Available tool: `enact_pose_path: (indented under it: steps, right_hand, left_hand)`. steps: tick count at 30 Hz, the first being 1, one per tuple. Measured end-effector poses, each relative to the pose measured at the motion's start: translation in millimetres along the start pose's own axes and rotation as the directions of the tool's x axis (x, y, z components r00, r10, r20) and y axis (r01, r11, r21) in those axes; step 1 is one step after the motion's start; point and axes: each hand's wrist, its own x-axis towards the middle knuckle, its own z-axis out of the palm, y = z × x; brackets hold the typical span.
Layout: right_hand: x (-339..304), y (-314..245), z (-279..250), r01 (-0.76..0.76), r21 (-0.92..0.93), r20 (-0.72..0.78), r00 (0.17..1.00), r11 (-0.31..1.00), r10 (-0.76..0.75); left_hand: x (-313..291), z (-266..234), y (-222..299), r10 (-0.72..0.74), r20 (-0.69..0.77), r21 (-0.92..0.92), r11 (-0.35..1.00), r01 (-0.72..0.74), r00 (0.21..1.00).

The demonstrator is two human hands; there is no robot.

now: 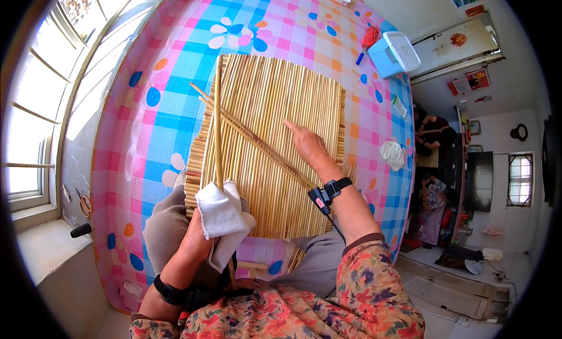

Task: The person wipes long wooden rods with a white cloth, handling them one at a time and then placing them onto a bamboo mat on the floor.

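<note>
A broad layer of straw-coloured stalks (275,105) lies side by side in front of me, reaching to my lap. My left hand (202,236) is closed in a folded white cloth (222,213), which hides most of its fingers. One long stalk (218,128) rises out of the cloth and runs away from me along the layer's left side. Over the stalks, my right hand (310,147) stretches out its index finger and holds nothing visible. Left of it, a narrow stick with a row of small holes (257,141) lies slantwise across the layer, passing under the long stalk.
The surface has a pink and blue checked cover (146,110). Scissors (85,204) lie at the left by the window. Off to the right are a blue box with a white lid (389,55), a crumpled white cloth (392,156) and another person (433,131) farther away.
</note>
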Motion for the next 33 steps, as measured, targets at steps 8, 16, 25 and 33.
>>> enact_pose_path:
  steps: [8, 16, 25, 33]
  right_hand:
    - [-3, 2, 2, -0.010, 0.017, -0.025, 1.000, 1.000, 0.011]
    - [-7, 6, 5, -0.033, 0.041, -0.034, 0.999, 0.999, 0.034]
    - [-9, 3, 5, -0.063, 0.119, -0.037, 0.997, 0.991, 0.068]
    - [-2, 9, 1, -0.018, 0.091, -0.090, 0.996, 0.996, 0.026]
  left_hand:
    - [-1, 2, 2, 0.014, 0.001, 0.011, 1.000, -0.014, 1.000]
    - [3, -4, -8, 0.076, 0.061, 0.071, 0.994, -0.080, 0.995]
    - [3, -2, -6, 0.062, 0.025, 0.091, 0.994, -0.064, 0.998]
    - [4, -3, -6, 0.039, 0.035, 0.107, 0.993, -0.042, 0.999]
